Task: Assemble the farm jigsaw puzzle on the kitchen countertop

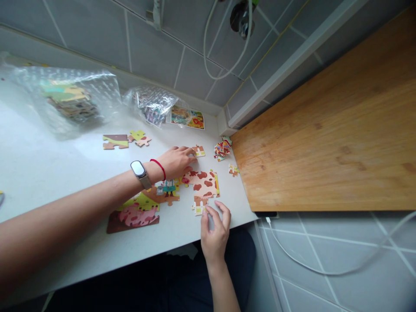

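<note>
My left hand (177, 162), with a watch and red cord at the wrist, stretches over the white table. Its fingers are apart, and the fingertips reach the left edge of a loose brown-and-yellow puzzle piece (199, 151). Closer to the front edge, my right hand (216, 229) pinches the right side of a puzzle piece (199, 207) with thumb and forefinger. That piece lies just under a joined cow section (206, 185) with brown patches. To the left lie a pink pig section (138, 215) and a piece with a figure in blue (169, 187). My left forearm covers part of them.
Clear plastic bags (71, 102) of puzzle pieces and a picture card (188, 117) lie along the tiled wall. Loose pieces (116, 141) rest behind my left arm. A small pile (222, 149) and a single piece (233, 170) sit beside the wooden board (325, 130) at right.
</note>
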Demonstrator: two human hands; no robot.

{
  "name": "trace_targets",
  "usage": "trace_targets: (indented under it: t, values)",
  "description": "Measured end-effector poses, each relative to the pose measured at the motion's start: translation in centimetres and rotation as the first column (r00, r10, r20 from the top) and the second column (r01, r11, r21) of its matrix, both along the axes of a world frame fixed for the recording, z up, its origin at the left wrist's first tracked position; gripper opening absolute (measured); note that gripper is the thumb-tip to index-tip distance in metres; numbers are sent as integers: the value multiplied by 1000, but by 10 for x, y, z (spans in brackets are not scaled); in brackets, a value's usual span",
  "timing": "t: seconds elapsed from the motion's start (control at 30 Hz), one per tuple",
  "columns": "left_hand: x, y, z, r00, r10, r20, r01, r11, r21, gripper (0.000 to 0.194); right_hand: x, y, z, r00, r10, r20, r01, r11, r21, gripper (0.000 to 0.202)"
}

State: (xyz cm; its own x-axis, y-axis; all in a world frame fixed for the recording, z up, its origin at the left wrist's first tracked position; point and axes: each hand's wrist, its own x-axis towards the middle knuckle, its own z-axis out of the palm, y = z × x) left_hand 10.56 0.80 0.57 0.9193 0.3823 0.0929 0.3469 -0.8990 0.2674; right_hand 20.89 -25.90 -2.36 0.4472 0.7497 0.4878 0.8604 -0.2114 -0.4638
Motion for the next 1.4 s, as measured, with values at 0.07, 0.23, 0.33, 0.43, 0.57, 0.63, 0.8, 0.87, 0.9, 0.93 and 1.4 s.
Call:
trace_targets:
  t: [0.07, 0.23, 0.33, 0.43, 0.57, 0.63, 0.8, 0.87, 0.9, 0.93, 1.4]
  values:
    - [0, 0, 1, 1000, 0, -2, 0, 1000, -13, 31, 0, -1, -2, 1000, 9, 29, -9, 1000, -4, 17]
    - [0, 1, -1, 999, 46, 20, -45, 999, -29, 39, -1, 3, -3, 999, 4, 49, -4, 1000, -6, 18]
    - [0, 4, -10, 997, 63, 33, -62, 998, -13, 41, -2, 4, -2, 999, 9, 53, -9, 1000, 4, 18]
    - [0, 8, -18, 998, 50, 29, -50, 999, -17, 40, -2, 4, -1, 998, 19, 60, -20, 1000, 17, 19]
    - [0, 11, -20, 999, 27, 23, -27, 1000, -9, 40, -2, 5, -1, 998, 32, 55, -34, 999, 34, 19]
    - [0, 10, -19, 999, 26, 29, -26, 1000, -1, 40, -2, 5, 0, 998, 31, 54, -33, 999, 42, 19]
    - [0, 8, -17, 999, 23, 49, -24, 999, 28, 39, -2, 5, -1, 998, 32, 54, -35, 998, 43, 20]
    - [-1, 9, -15, 998, 14, 69, -16, 999, 30, 38, -2, 5, -2, 998, 32, 50, -34, 999, 40, 20]
    - [-1, 9, -14, 997, 6, 80, -8, 1000, 29, 36, -2, 5, -2, 998, 32, 48, -34, 999, 41, 21]
    - [-1, 10, -12, 996, -6, 93, 3, 1000, 25, 35, -2, 5, -2, 998, 32, 48, -34, 999, 43, 21]
    - [9, -19, -18, 995, -27, 99, 33, 997, -65, 43, -2, 5, -1, 999, 21, 49, -22, 999, 38, 21]
